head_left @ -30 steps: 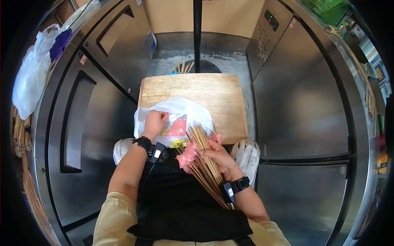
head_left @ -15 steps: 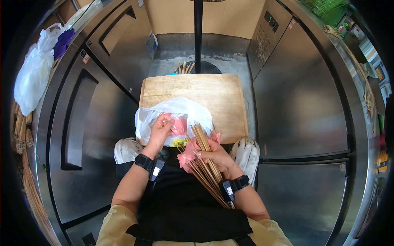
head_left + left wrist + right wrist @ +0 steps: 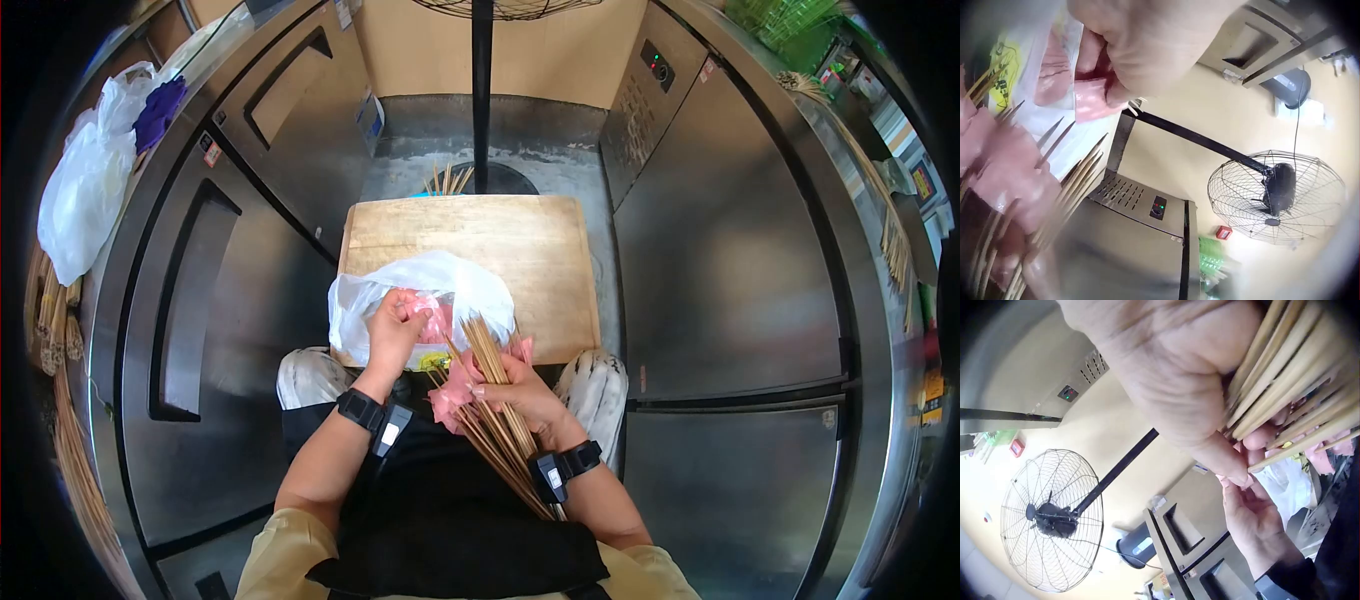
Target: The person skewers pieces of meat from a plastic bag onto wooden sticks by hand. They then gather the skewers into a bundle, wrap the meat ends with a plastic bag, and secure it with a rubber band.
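Observation:
My left hand is over the mouth of a white plastic bag, its thumb and fingers pinching a thin pink meat slice. More pink meat lies inside the bag. To the right, my right hand grips a thick bundle of bamboo skewers. Folded pink meat slices are threaded on some of these skewers, beside that hand. Sharp skewer tips point toward the bag in the left wrist view. Part of the right hand's fingers is hidden behind the bundle.
The bag sits on a wooden board in front of my knees. Steel refrigerator cabinets flank both sides. Behind the board stand a black fan pole and some upright skewers. Skewer bundles lie at the far left.
My left hand has come up from inside the bag and shifted slightly right, with a meat slice between its fingers. My right hand keeps its grip on the skewers, almost unmoved.

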`<state>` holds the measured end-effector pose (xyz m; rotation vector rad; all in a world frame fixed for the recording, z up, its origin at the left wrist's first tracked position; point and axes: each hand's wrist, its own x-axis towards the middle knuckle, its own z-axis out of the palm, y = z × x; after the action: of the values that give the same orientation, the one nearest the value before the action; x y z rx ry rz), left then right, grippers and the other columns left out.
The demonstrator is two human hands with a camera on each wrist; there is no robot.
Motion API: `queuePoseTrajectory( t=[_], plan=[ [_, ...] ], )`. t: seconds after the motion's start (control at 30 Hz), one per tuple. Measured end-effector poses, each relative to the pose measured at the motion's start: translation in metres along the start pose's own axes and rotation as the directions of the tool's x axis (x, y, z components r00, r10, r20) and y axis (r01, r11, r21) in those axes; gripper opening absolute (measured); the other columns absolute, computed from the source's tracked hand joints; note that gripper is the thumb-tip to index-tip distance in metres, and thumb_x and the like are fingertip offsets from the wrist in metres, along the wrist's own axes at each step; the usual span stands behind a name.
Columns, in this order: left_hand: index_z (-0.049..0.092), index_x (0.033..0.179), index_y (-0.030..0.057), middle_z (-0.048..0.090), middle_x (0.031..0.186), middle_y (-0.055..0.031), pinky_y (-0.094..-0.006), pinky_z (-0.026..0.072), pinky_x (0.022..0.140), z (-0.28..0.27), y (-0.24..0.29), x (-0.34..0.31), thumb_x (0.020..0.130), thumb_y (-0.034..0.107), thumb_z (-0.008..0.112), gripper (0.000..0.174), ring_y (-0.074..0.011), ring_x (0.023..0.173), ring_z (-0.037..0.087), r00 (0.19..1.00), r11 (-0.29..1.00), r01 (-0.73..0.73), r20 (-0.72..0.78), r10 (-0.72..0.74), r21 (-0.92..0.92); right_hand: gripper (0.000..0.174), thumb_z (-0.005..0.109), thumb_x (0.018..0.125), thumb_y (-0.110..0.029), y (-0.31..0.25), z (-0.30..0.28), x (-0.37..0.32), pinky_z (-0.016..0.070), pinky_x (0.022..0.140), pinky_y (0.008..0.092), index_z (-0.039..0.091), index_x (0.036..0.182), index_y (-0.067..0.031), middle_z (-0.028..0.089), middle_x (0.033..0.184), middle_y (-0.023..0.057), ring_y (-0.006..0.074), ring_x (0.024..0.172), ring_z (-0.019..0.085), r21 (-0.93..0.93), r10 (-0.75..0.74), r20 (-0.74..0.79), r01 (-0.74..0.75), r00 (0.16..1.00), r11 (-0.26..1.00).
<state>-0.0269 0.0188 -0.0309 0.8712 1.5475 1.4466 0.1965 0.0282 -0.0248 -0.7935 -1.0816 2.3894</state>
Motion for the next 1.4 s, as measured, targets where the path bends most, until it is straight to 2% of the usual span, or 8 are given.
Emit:
queuePoseTrajectory(
  t=[0.43,0.63,0.83,1.03,1.1,1.17,1.27,1.4],
  plan=[
    [0.054,0.096,0.0020,0.065,0.077,-0.0023,-0.0193,0.0446,0.056,0.008,0.021,-0.025,0.087,-0.001,0.060,0.012,-0.0060,0.064,0.058,0.965,0.992,0.123,0.231,-0.127,0.031,0.033,0.068,0.080,-0.003,-0.002,0.004,0.000,0.0438,0.055,0.0182,0.053,0.110,-0.0041,0.054,0.085,-0.0023,0.0043,0.064,0.053,-0.018,0.027,-0.052,-0.028,0.998,0.999],
    [0.060,0.097,0.0034,0.061,0.076,0.0026,-0.0185,0.0430,0.057,0.016,0.003,-0.026,0.087,0.002,0.060,0.010,-0.0026,0.066,0.053,0.996,0.987,-0.076,0.057,0.068,0.140,0.032,0.068,0.080,-0.003,0.000,0.002,0.001,0.0445,0.055,0.0183,0.053,0.108,-0.0039,0.056,0.086,-0.0017,0.0049,0.067,0.054,-0.005,-0.006,-0.018,0.006,1.000,1.000],
    [0.062,0.097,0.0057,0.064,0.088,0.0007,-0.0193,0.0492,0.064,0.012,0.009,-0.032,0.089,0.015,0.062,0.012,-0.0056,0.075,0.059,0.882,0.851,0.471,0.126,-0.454,-0.231,0.044,0.071,0.077,-0.005,0.002,0.003,0.000,0.0441,0.057,0.0190,0.053,0.117,-0.0032,0.057,0.092,-0.0018,0.0053,0.071,0.054,-0.030,0.016,-0.065,-0.018,0.998,0.999],
    [0.062,0.099,0.0057,0.065,0.090,-0.0010,-0.0244,0.0533,0.070,0.005,0.019,-0.035,0.089,0.019,0.062,0.017,-0.0096,0.078,0.062,0.767,0.788,0.609,0.322,-0.555,-0.090,0.039,0.071,0.078,-0.005,0.000,0.004,0.001,0.0439,0.056,0.0189,0.053,0.112,-0.0024,0.057,0.089,-0.0014,0.0058,0.071,0.054,-0.068,0.012,-0.098,-0.019,0.995,0.998],
    [0.063,0.095,0.0025,0.066,0.087,-0.0037,-0.0245,0.0506,0.059,-0.012,-0.015,-0.007,0.087,0.013,0.062,0.014,-0.0091,0.075,0.062,0.948,0.959,0.273,0.148,-0.282,0.076,0.033,0.071,0.078,-0.004,-0.004,0.011,-0.003,0.0438,0.056,0.0187,0.054,0.107,-0.0034,0.056,0.083,-0.0023,0.0049,0.065,0.053,-0.047,0.017,-0.148,-0.024,0.989,0.999],
    [0.064,0.091,0.0016,0.066,0.085,-0.0084,-0.0298,0.0490,0.059,-0.026,-0.027,0.017,0.083,0.009,0.063,0.011,-0.0155,0.072,0.063,0.993,0.876,-0.025,0.111,-0.032,0.482,0.033,0.071,0.078,-0.003,-0.007,0.009,-0.003,0.0437,0.056,0.0184,0.055,0.107,-0.0036,0.056,0.083,-0.0023,0.0051,0.065,0.053,-0.060,0.015,-0.133,-0.023,0.991,0.998],
    [0.064,0.088,0.0017,0.064,0.082,-0.0129,-0.0375,0.0484,0.066,-0.017,-0.014,0.017,0.080,0.009,0.064,0.011,-0.0258,0.075,0.063,0.975,0.643,-0.211,0.202,0.089,0.736,0.033,0.070,0.078,-0.002,-0.005,0.007,-0.002,0.0440,0.057,0.0181,0.055,0.107,-0.0038,0.057,0.084,-0.0021,0.0053,0.066,0.053,-0.048,0.020,-0.125,-0.026,0.992,0.998],
    [0.066,0.089,0.0026,0.062,0.088,-0.0173,-0.0425,0.0470,0.075,-0.028,-0.029,0.049,0.079,0.015,0.065,0.016,-0.0342,0.087,0.058,0.944,0.452,-0.147,-0.011,0.329,0.880,0.034,0.069,0.078,0.000,-0.006,0.009,-0.001,0.0453,0.058,0.0175,0.055,0.109,-0.0038,0.058,0.085,-0.0014,0.0053,0.067,0.054,0.000,0.046,-0.137,-0.046,0.989,0.999]
  ],
)
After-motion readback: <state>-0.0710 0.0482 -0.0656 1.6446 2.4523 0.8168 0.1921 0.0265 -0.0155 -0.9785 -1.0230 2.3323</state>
